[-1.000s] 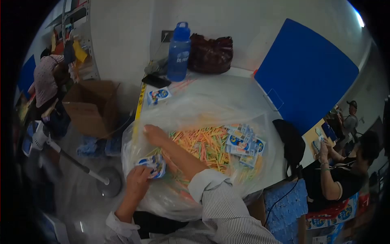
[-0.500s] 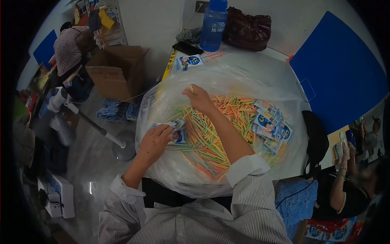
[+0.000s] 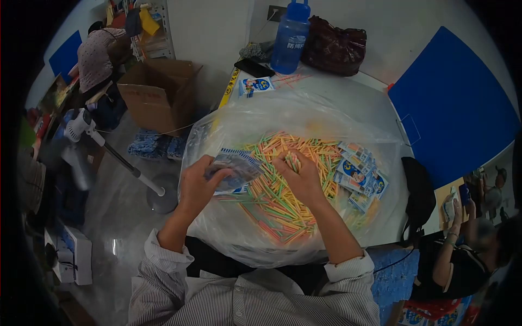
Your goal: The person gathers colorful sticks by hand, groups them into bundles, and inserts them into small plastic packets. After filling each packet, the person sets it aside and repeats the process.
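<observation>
My left hand [image 3: 200, 182] grips a small clear packet [image 3: 237, 167] with a blue striped edge, held over the left side of the pile. My right hand [image 3: 302, 176] is closed around a small bunch of coloured sticks [image 3: 293, 161], a short way to the right of the packet. Beneath both hands, a heap of thin pink, green, yellow and orange sticks [image 3: 283, 204] lies in a large clear plastic bag [image 3: 217, 228]. Several filled blue-and-white packets [image 3: 356, 176] rest on the heap's right side. Part of another packet shows under my left hand.
Behind the bag stand a blue water bottle [image 3: 288, 41], a dark red bag [image 3: 334, 46], a phone [image 3: 254, 68] and a single packet [image 3: 255, 86]. A blue panel [image 3: 457, 103] and a black cap [image 3: 417, 193] are at right, near another person [image 3: 462, 255]. An open cardboard box [image 3: 147, 103] stands left.
My right hand has come down and nearer, now with a bunch of sticks showing in it. My left hand has raised a packet off the pile.
</observation>
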`<control>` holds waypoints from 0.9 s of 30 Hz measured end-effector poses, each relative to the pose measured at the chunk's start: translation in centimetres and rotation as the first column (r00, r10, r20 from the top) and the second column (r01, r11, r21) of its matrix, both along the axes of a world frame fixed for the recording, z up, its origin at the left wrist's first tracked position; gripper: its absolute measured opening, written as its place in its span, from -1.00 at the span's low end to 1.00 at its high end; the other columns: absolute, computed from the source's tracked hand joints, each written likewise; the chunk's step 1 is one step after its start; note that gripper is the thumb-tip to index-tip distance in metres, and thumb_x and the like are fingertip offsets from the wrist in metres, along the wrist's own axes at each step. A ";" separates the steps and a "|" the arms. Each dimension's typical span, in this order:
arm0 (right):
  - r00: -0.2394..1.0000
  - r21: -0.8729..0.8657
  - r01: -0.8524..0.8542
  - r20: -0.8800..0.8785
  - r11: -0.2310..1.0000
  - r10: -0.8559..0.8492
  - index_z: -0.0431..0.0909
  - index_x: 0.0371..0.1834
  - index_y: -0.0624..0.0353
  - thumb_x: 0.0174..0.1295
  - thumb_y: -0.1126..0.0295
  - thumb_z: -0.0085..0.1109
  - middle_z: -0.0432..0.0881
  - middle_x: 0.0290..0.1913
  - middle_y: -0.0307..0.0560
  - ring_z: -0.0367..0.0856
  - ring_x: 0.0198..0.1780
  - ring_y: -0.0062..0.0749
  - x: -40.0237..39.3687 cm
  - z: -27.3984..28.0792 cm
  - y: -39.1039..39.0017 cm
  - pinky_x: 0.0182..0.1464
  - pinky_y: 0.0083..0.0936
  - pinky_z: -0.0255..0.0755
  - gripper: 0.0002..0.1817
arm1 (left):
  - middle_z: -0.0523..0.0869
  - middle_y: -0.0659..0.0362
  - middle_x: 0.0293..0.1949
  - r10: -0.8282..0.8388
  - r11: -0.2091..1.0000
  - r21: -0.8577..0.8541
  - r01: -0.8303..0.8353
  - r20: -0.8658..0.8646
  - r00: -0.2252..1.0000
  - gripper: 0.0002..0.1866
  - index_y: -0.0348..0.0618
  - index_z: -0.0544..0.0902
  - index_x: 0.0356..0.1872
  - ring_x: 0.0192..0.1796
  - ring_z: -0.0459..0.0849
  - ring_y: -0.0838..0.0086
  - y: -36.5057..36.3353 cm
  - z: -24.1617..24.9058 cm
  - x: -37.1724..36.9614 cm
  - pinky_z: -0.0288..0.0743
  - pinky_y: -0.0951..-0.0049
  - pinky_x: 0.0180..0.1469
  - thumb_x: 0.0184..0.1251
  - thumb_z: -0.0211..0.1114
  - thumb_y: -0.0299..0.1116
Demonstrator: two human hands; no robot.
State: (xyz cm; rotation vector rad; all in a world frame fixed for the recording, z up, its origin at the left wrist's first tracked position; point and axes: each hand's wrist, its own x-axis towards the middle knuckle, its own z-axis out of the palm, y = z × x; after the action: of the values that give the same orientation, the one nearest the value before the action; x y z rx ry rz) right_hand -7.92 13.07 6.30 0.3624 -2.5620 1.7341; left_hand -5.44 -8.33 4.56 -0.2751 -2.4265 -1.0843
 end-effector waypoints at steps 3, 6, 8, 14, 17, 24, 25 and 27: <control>0.978 0.169 0.012 -0.206 0.986 0.023 0.46 -0.37 0.21 0.11 0.28 0.10 0.50 -0.53 -0.25 0.38 -0.48 -0.68 1.5 -0.4 -0.4 -0.39 -0.66 0.29 -0.79 | 0.55 0.11 -0.49 -0.006 0.992 -0.127 -0.024 -0.231 0.973 -0.86 -0.20 0.49 -0.51 -0.42 0.56 0.29 -0.1 -0.6 -1.0 0.41 0.42 -0.44 -0.13 0.29 -0.50; 0.995 0.105 -0.055 0.086 0.993 0.046 0.46 -0.39 0.22 0.12 0.31 0.09 0.48 -0.58 -0.26 0.34 -0.56 -0.71 3.2 -0.1 -0.5 -0.49 -0.69 0.26 -0.82 | 0.53 0.12 -0.49 -0.111 0.946 -0.323 0.009 -0.301 0.947 -0.88 -0.18 0.47 -0.54 -0.39 0.55 0.31 -0.4 -2.1 -1.4 0.40 0.42 -0.44 -0.10 0.25 -0.49; 0.989 0.081 -0.088 -0.113 0.993 0.096 0.46 -0.40 0.22 0.12 0.34 0.08 0.45 -0.61 -0.29 0.27 -0.63 -0.75 3.7 -2.2 -0.3 -0.58 -0.71 0.18 -0.84 | 0.53 0.13 -0.49 -0.157 0.906 -0.419 0.049 -0.226 0.962 -0.89 -0.17 0.45 -0.54 -0.37 0.54 0.32 -0.8 -3.9 -0.9 0.40 0.41 -0.43 -0.09 0.22 -0.49; 0.990 0.094 -0.116 0.091 0.989 0.108 0.46 -0.32 0.23 0.13 0.36 0.08 0.47 -0.55 -0.29 0.31 -0.57 -0.75 5.0 -3.2 0.7 -0.53 -0.73 0.20 -0.84 | 0.56 0.06 -0.45 -0.131 0.926 -0.359 0.113 -0.026 0.991 -0.93 -0.20 0.45 -0.42 -0.40 0.55 0.23 -1.4 -4.6 0.1 0.41 0.38 -0.41 0.04 0.13 -0.51; 0.979 -0.142 -0.072 -0.201 0.987 0.042 0.47 -0.26 0.23 0.14 0.38 0.06 0.49 -0.49 -0.29 0.33 -0.51 -0.75 4.4 -3.2 0.2 -0.47 -0.74 0.24 -0.83 | 0.58 0.04 -0.42 0.007 0.989 -0.148 -0.010 -0.027 1.000 -0.90 -0.21 0.48 -0.35 -0.41 0.57 0.21 -0.4 -2.0 0.6 0.42 0.39 -0.41 0.09 0.13 -0.48; 0.997 -0.197 0.020 0.072 0.980 -0.006 0.47 -0.25 0.27 0.08 0.50 0.11 0.48 -0.47 -0.28 0.35 -0.47 -0.75 4.9 -0.6 0.1 -0.42 -0.77 0.27 -0.83 | 0.59 0.07 -0.45 -0.338 0.941 0.054 0.335 0.235 0.911 -0.86 -0.25 0.52 -0.36 -0.46 0.57 0.31 1.9 1.9 1.8 0.41 0.46 -0.43 0.06 0.21 -0.44; 0.997 -0.231 -0.015 0.075 0.973 0.034 0.48 -0.28 0.27 0.05 0.51 0.13 0.46 -0.50 -0.30 0.34 -0.49 -0.76 4.8 -1.4 0.3 -0.44 -0.77 0.26 -0.84 | 0.59 0.09 -0.48 -0.349 0.936 0.058 0.349 0.303 0.887 -0.86 -0.24 0.53 -0.37 -0.47 0.56 0.34 2.1 2.0 1.8 0.40 0.48 -0.42 0.04 0.23 -0.43; 0.995 -0.262 -0.048 0.077 0.964 0.070 0.50 -0.32 0.27 0.03 0.52 0.16 0.43 -0.54 -0.33 0.32 -0.50 -0.76 4.8 -1.8 0.4 -0.47 -0.77 0.24 -0.86 | 0.57 0.10 -0.47 -0.306 0.952 0.038 0.304 0.135 0.942 -0.85 -0.24 0.52 -0.37 -0.45 0.54 0.36 2.5 0.4 1.3 0.39 0.49 -0.39 0.04 0.24 -0.42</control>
State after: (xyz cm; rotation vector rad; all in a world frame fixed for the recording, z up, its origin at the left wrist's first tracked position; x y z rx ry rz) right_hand -3.11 13.49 4.51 0.3639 -2.3555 2.1181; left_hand -4.13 -5.81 4.96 -0.6064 -2.5543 -1.2923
